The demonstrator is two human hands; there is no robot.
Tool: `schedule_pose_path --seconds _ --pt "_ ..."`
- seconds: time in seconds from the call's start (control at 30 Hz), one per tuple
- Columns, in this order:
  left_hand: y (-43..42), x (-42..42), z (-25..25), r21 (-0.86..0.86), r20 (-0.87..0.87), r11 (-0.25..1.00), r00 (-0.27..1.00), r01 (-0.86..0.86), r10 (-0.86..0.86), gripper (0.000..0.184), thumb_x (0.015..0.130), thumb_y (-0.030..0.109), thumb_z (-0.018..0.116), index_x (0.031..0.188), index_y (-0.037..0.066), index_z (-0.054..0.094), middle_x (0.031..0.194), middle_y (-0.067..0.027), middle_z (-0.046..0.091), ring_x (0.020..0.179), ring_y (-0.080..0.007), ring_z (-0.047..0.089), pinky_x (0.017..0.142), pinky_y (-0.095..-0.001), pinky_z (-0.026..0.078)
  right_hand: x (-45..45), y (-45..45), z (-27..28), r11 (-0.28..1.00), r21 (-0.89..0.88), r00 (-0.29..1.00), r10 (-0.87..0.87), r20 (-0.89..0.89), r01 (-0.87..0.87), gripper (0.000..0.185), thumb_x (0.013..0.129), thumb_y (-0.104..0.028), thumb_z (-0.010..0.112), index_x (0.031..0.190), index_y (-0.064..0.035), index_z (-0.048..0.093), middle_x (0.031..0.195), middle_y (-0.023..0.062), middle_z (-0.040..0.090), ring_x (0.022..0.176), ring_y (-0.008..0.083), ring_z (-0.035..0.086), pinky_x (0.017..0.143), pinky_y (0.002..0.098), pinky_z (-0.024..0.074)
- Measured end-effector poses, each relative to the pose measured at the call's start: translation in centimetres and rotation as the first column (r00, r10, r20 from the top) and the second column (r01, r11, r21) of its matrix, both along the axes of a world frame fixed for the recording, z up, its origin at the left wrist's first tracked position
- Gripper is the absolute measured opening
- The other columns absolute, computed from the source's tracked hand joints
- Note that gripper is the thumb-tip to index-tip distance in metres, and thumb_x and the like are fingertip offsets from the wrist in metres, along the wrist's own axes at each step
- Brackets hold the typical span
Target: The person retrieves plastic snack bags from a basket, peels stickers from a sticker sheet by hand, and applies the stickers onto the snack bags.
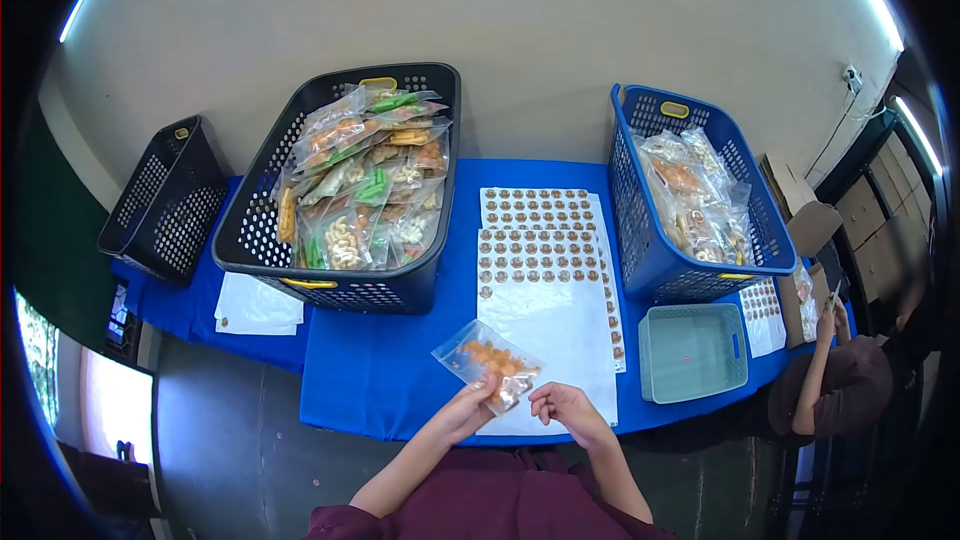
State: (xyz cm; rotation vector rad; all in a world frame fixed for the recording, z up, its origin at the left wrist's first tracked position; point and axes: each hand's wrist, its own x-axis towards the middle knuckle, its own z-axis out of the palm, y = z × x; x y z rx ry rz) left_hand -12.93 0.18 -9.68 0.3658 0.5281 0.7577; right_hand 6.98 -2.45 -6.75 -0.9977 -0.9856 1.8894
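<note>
My left hand (467,410) grips a clear plastic packet (490,358) of orange snack pieces by its lower edge, above the front of the blue-covered table (380,380). Just right of the packet is my right hand (563,410), its fingers curled; whether anything small is between them cannot be made out. Beneath and behind my hands lie white sheets (540,325) with rows of round brown stickers on their upper part. A black basket (390,295), full of snack packets, stands to the left. The blue basket (670,275) on the right also holds packets.
An empty pale green tray (690,395) sits at the right front. Farther right are another sticker sheet (765,315), cardboard and a co-worker's arm (815,380). At the left stand a smaller black basket (170,200) and white sheets (258,305).
</note>
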Motion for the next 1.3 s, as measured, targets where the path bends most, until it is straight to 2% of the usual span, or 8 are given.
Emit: schedule_pose_path --seconds 0.17,0.33,0.43,0.5,0.6,0.7,0.93,1.3 --pt "-0.9 1.1 0.5 -0.125 0.036 0.986 0.994 0.110 -0.106 0.041 0.091 0.030 0.041 0.120 0.001 0.038 0.119 -0.0120 0.046 0.108 -0.0219 0.047 0.096 -0.0391 0.036 -0.3 0.5 -0.6 1.000 -0.010 0.988 0.000 0.151 0.002 0.027 0.088 -0.025 0.049 0.082 -0.0007 0.059 0.069 0.0034 0.057 0.063 0.0075 0.050 0.062 0.0205 0.0404" --pt "-0.2 -1.0 -0.8 -0.138 -0.083 0.979 0.987 -0.147 0.137 0.034 0.090 0.028 0.043 0.113 0.002 0.044 0.106 -0.0116 0.055 0.096 -0.0228 0.055 0.083 -0.0373 0.046 -2.7 0.4 -1.4 0.981 0.027 0.963 0.184 0.196 -0.193 0.018 0.086 -0.019 0.055 0.083 -0.0017 0.061 0.072 0.0026 0.059 0.068 0.0078 0.053 0.065 0.0217 0.0428" --pt "0.5 -4.3 -1.8 -0.049 0.035 0.972 0.972 -0.231 0.233 0.032 0.089 0.027 0.046 0.112 0.004 0.045 0.105 -0.0106 0.055 0.095 -0.0218 0.056 0.080 -0.0361 0.048 -3.6 2.2 -2.0 0.914 0.055 0.912 0.393 0.120 -0.401 0.018 0.085 -0.018 0.055 0.090 -0.0016 0.060 0.079 0.0041 0.060 0.072 0.0090 0.054 0.067 0.0224 0.0439" --pt "1.1 -7.1 0.4 -0.233 0.265 0.869 0.831 -0.437 0.489 0.032 0.088 0.024 0.048 0.114 0.004 0.046 0.100 -0.0084 0.058 0.089 -0.0200 0.059 0.077 -0.0351 0.050 -2.7 5.2 -3.8 0.834 -0.052 0.821 0.550 0.155 -0.549 0.025 0.083 -0.018 0.058 0.102 -0.0025 0.056 0.084 0.0049 0.060 0.076 0.0111 0.055 0.069 0.0249 0.0446" --pt "0.5 -12.6 0.6 -0.276 0.712 0.883 0.536 -0.379 0.453 0.037 0.090 0.031 0.040 0.121 0.012 0.046 0.112 -0.0042 0.057 0.100 -0.0186 0.057 0.083 -0.0365 0.048 -2.0 10.1 -8.7 0.905 -0.104 0.813 0.418 0.406 -0.413 0.034 0.079 -0.021 0.061 0.107 -0.0020 0.054 0.088 0.0069 0.061 0.081 0.0134 0.057 0.072 0.0280 0.0449" --pt "-1.5 -15.1 0.9 -0.313 0.794 0.830 0.353 -0.463 0.496 0.043 0.090 0.040 0.039 0.125 0.015 0.043 0.121 -0.0033 0.051 0.108 -0.0176 0.052 0.088 -0.0368 0.044 -2.3 14.9 -16.3 0.967 0.049 0.764 0.167 0.623 -0.252 0.041 0.079 -0.022 0.060 0.113 -0.0014 0.049 0.095 0.0105 0.060 0.088 0.0174 0.057 0.075 0.0299 0.0447" --pt "-5.9 -16.4 1.4 -0.113 0.792 0.782 0.419 -0.613 0.443 0.045 0.089 0.042 0.041 0.122 0.013 0.045 0.117 -0.0038 0.053 0.102 -0.0210 0.056 0.085 -0.0382 0.046 -7.4 22.8 -21.8 0.905 0.322 0.326 -0.226 0.918 -0.279 0.046 0.076 -0.020 0.059 0.116 -0.0017 0.045 0.110 0.0168 0.047 0.102 0.0313 0.049 0.081 0.0446 0.0429" --pt "-7.6 -17.1 1.8 -0.053 0.363 0.503 0.452 -0.863 0.814 0.041 0.090 0.039 0.038 0.119 0.011 0.046 0.103 -0.0050 0.057 0.087 -0.0191 0.060 0.074 -0.0342 0.051 -9.8 21.8 -22.2 0.859 0.482 0.206 -0.448 0.870 -0.171 0.038 0.071 -0.003 0.052 0.109 -0.0049 0.047 0.101 0.0136 0.043 0.095 0.0298 0.047 0.075 0.0482 0.0384"
